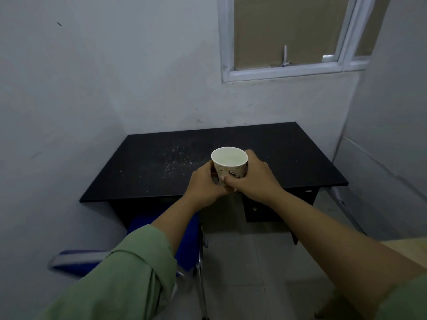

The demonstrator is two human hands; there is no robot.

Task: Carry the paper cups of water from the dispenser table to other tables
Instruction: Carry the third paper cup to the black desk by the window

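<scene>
This looks like a small, plain office or study room. A black desk whose surface (161,167) is bare except for pale specks near the middle stands pushed into a corner, its back edge against a white painted wall (115,77). A drawer unit (265,209) hangs under the right side of the desk. A blue chair (184,239) with a metal frame is tucked at the front left edge. Above the far right corner a white-framed window (288,72) has its panes covered with brown sheeting. The floor (265,273) is pale tile. The walls are scuffed and undecorated, and the light is dim.
</scene>
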